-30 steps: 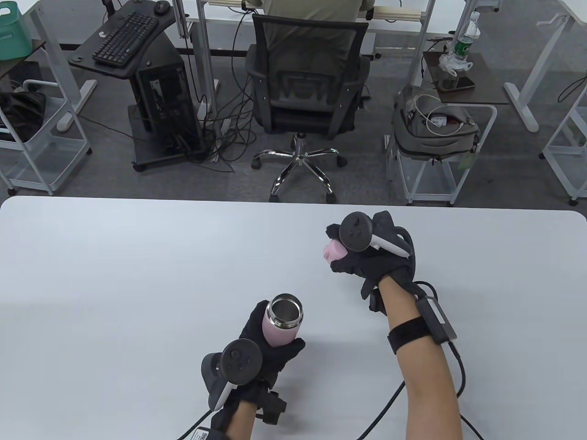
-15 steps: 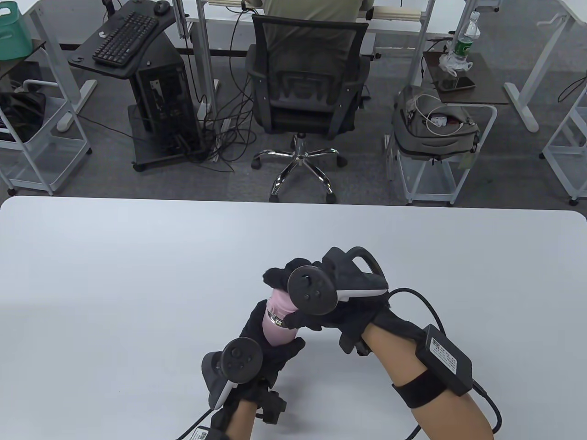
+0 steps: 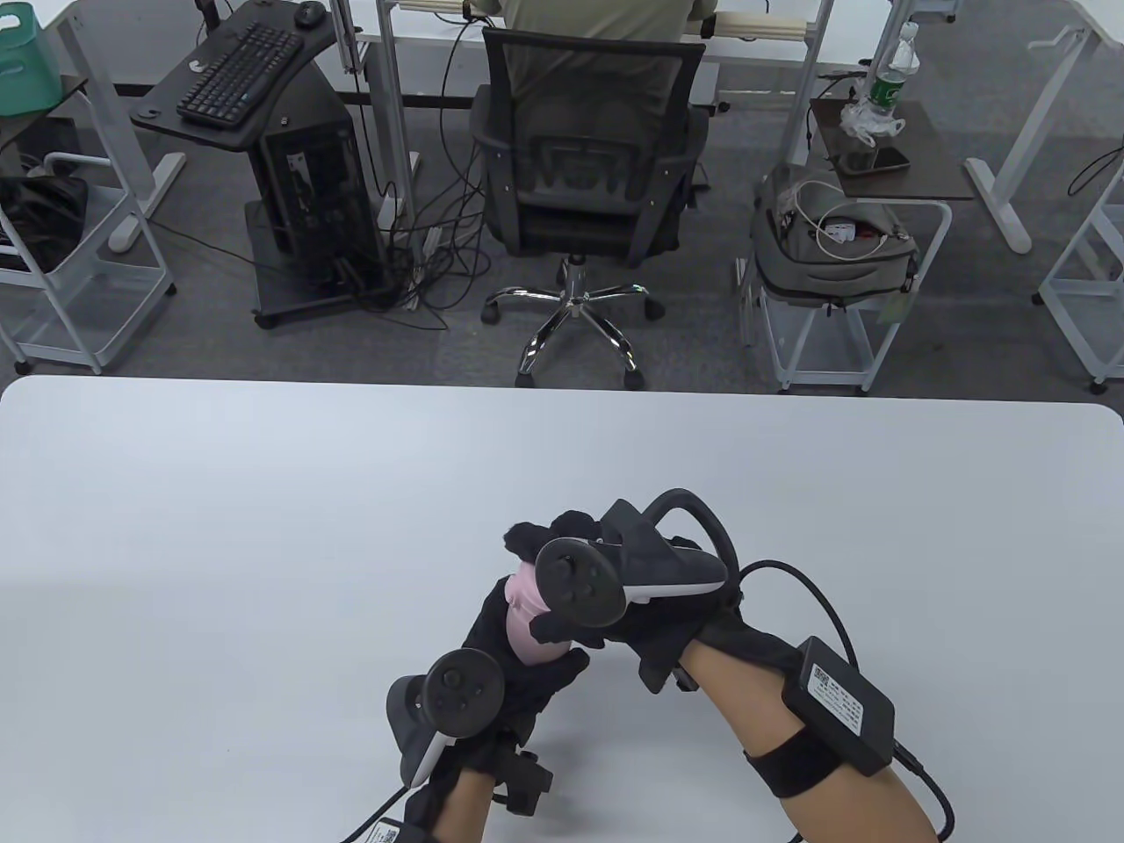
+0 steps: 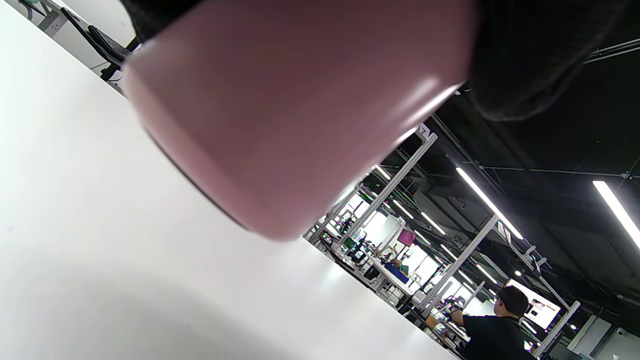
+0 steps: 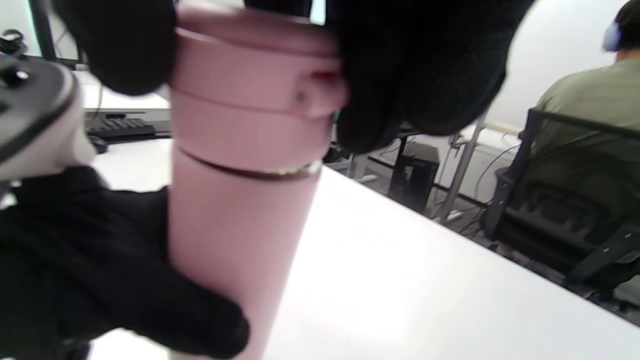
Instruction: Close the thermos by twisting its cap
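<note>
Pink and matte, the thermos [image 3: 525, 625] stands near the front middle of the white table [image 3: 263, 527], its body wrapped by the left hand [image 3: 514, 672], whose black-gloved fingers [image 5: 100, 280] curl around the lower part of the flask. In the left wrist view the flask's rounded bottom edge [image 4: 280, 120] fills most of the frame, just above or on the tabletop; which of the two cannot be told. The pink cap [image 5: 255, 85] sits on top of the thermos, with a thin metal ring [image 5: 250, 171] showing between cap and body. The right hand [image 3: 615, 580] comes in from the right and grips the cap from above, its fingertips [image 5: 420, 75] pressed against the cap's sides. Each hand carries a dark tracker [image 3: 575, 582] on its back. Beyond the table stand an office chair [image 3: 588, 167] and a keyboard [image 3: 241, 70] on a side desk.
</note>
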Action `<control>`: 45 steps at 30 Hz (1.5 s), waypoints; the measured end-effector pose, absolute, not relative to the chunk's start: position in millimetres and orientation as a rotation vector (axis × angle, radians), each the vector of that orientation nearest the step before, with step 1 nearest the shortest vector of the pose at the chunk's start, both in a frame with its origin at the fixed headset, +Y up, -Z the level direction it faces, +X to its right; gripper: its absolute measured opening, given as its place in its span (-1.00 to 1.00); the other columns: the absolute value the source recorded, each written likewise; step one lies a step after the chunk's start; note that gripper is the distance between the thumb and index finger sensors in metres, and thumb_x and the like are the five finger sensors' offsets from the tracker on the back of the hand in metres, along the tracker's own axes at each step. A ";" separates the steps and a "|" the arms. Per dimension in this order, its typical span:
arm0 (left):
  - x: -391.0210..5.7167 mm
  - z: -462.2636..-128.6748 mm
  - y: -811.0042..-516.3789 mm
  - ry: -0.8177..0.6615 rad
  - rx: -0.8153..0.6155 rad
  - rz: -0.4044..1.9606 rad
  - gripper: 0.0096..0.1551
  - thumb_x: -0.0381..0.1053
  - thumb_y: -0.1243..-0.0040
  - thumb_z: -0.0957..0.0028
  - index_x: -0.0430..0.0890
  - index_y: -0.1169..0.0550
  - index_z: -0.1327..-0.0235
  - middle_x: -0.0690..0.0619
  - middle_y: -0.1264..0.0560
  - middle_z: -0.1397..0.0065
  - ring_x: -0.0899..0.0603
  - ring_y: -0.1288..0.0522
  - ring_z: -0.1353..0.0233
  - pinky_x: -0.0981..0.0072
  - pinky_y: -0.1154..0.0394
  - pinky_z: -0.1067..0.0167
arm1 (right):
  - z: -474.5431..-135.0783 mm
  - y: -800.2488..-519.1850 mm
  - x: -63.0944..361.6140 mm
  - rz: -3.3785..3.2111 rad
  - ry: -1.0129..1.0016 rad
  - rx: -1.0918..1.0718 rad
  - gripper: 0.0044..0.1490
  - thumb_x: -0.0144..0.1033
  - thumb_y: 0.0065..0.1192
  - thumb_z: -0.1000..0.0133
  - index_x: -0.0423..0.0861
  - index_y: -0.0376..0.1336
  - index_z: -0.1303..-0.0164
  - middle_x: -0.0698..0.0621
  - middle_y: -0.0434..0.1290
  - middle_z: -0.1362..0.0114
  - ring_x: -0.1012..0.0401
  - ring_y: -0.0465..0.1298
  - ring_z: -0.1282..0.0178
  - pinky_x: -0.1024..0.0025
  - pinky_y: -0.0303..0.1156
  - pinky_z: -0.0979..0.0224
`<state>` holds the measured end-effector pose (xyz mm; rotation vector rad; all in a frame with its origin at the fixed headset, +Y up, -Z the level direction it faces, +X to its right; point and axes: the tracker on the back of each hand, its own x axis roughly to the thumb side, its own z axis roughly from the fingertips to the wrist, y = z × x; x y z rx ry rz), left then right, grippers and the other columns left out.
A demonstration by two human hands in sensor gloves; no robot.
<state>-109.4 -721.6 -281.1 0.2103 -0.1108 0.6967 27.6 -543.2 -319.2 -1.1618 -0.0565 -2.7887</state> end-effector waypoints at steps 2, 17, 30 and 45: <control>-109.0 -281.1 -721.9 -0.112 0.210 0.691 0.51 0.53 -0.29 0.38 -0.12 0.10 -0.66 -0.28 -0.09 -0.68 -0.34 -0.23 -0.59 -0.10 -0.41 -0.42 | -318.6 -544.2 27.2 -2.792 -0.020 -1.121 0.05 0.29 0.10 -0.25 -0.19 0.00 -0.74 -0.24 0.46 -0.46 0.07 0.64 -0.23 0.03 0.58 -0.25; -108.1 -281.6 -722.0 -0.108 0.209 0.677 0.51 0.53 -0.29 0.38 -0.12 0.10 -0.66 -0.29 -0.09 -0.68 -0.34 -0.23 -0.59 -0.10 -0.41 -0.42 | -314.4 -538.5 28.4 -2.808 -0.115 -1.079 0.10 0.37 -0.14 -0.29 -0.09 -0.27 -0.83 -0.49 0.22 -0.72 -0.40 0.42 -0.52 -0.42 0.39 -0.37; -104.9 -280.8 -721.9 -0.119 0.212 0.648 0.50 0.52 -0.30 0.38 -0.12 0.09 -0.66 -0.29 -0.10 -0.68 -0.35 -0.23 -0.58 -0.11 -0.41 -0.41 | -311.5 -536.2 22.4 -2.747 -0.245 -1.175 -0.24 -0.16 0.11 -0.35 -0.04 0.00 -0.75 -0.49 0.24 -0.68 -0.36 0.47 -0.49 -0.33 0.44 -0.39; -103.0 -279.5 -721.2 -0.131 0.219 0.640 0.50 0.52 -0.31 0.39 -0.12 0.09 -0.66 -0.29 -0.10 -0.68 -0.35 -0.23 -0.58 -0.11 -0.41 -0.41 | -316.5 -542.1 17.4 -2.709 -0.019 -0.858 -0.05 0.21 -0.42 -0.38 -0.27 0.22 -0.60 -0.19 0.63 -0.11 0.14 0.67 0.15 0.11 0.60 0.00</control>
